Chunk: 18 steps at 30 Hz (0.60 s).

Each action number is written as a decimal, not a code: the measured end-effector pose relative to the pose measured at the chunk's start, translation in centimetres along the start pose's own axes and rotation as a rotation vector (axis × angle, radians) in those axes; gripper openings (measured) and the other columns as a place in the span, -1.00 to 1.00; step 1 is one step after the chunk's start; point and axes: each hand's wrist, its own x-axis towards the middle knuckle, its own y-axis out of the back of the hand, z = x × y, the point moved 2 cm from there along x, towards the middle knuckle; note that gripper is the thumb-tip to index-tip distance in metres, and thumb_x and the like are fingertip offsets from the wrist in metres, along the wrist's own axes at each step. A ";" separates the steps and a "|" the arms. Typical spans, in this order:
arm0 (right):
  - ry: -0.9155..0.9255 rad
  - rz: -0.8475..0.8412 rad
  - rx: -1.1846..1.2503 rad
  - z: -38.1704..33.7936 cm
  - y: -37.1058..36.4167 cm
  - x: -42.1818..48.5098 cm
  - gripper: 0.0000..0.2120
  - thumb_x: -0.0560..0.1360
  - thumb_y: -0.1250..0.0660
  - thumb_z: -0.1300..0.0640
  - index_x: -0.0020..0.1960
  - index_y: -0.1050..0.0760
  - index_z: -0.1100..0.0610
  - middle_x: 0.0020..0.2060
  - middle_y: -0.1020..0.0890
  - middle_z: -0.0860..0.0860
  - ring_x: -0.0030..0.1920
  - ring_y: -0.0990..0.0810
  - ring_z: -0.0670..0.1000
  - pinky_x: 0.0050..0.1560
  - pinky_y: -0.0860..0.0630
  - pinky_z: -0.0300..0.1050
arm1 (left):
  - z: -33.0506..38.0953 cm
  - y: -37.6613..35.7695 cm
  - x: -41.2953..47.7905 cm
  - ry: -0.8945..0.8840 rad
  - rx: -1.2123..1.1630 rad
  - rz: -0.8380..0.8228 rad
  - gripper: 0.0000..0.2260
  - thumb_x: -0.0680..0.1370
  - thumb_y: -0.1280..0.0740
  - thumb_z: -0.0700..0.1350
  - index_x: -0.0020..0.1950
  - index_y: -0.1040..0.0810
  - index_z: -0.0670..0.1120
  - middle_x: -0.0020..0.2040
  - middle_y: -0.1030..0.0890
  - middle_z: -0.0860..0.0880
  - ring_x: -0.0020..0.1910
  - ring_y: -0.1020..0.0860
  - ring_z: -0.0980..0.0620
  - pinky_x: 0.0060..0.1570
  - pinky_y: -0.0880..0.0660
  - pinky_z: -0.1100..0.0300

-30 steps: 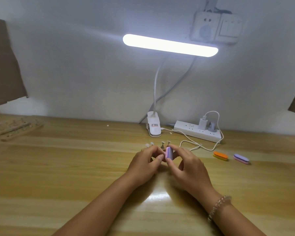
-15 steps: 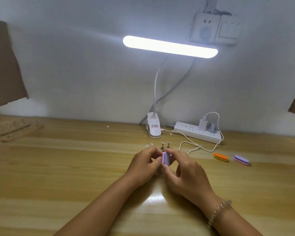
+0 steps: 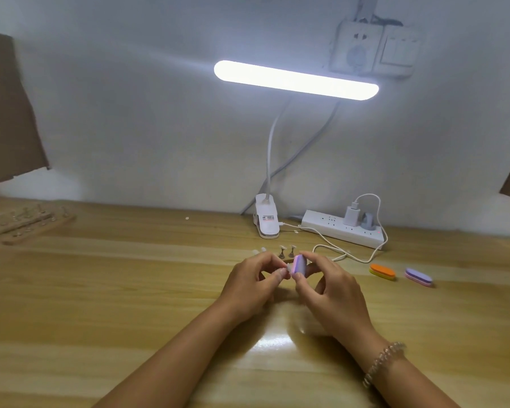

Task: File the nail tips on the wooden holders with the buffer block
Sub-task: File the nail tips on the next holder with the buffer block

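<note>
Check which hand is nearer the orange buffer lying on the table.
Right. The right hand, gripping the purple buffer block, sits left of the orange buffer, apart from it; the left hand, pinching a nail tip, is farther left beyond the right.

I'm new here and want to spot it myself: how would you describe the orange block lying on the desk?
Find the white power strip by the wall on the wooden desk. In front of it, right of the right hand, two oval blocks lie apart. The orange block is the one nearer the hand, orange over yellow, while the other block is purple over pink.
</note>
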 end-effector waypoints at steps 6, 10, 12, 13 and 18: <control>-0.010 -0.001 0.017 0.0 -0.1 0.1 -0.65 0.48 -0.41 0.04 0.26 -0.54 -0.05 -0.11 -0.61 -0.19 -0.33 -0.49 -0.10 -0.18 -0.53 -0.04 | -0.1 -0.2 -0.1 -0.024 0.064 -0.060 -0.85 0.62 -0.30 -0.07 -0.09 -0.59 0.15 -0.10 -0.64 0.17 -0.31 -0.50 0.11 -0.15 -0.56 -0.08; 0.052 -0.031 0.010 -0.5 0.0 -0.4 -0.64 0.46 -0.39 0.00 0.25 -0.53 -0.08 -0.12 -0.59 -0.23 -0.37 -0.50 -0.10 -0.23 -0.53 -0.03 | -0.2 -0.2 -0.1 -0.039 0.062 -0.066 -0.83 0.64 -0.26 -0.06 -0.08 -0.57 0.17 -0.09 -0.62 0.16 -0.26 -0.49 0.06 -0.11 -0.56 -0.16; 0.094 -0.054 0.009 -1.0 -0.2 -0.6 -0.63 0.46 -0.39 0.00 0.26 -0.52 -0.08 -0.10 -0.58 -0.23 -0.38 -0.49 -0.12 -0.25 -0.53 -0.05 | -0.2 -0.1 0.1 -0.039 0.070 -0.069 -0.80 0.64 -0.26 -0.11 -0.08 -0.56 0.17 -0.12 -0.60 0.16 -0.28 -0.49 0.12 -0.13 -0.55 -0.14; 0.080 -0.039 0.006 -0.8 -0.2 -0.4 -0.63 0.46 -0.40 0.02 0.26 -0.53 -0.07 -0.10 -0.59 -0.22 -0.36 -0.48 -0.14 -0.23 -0.53 -0.05 | -0.2 -0.1 0.1 -0.044 0.079 -0.071 -0.80 0.64 -0.27 -0.11 -0.08 -0.57 0.16 -0.14 -0.59 0.18 -0.30 -0.47 0.18 -0.15 -0.54 -0.10; 0.054 -0.011 -0.042 -0.5 0.0 -0.2 -0.64 0.48 -0.37 0.02 0.27 -0.52 -0.07 -0.09 -0.58 -0.20 -0.32 -0.47 -0.13 -0.20 -0.52 -0.06 | -0.2 -0.2 0.0 -0.057 0.120 -0.094 -0.81 0.63 -0.28 -0.12 -0.08 -0.57 0.16 -0.16 -0.58 0.24 -0.34 -0.44 0.27 -0.20 -0.48 0.07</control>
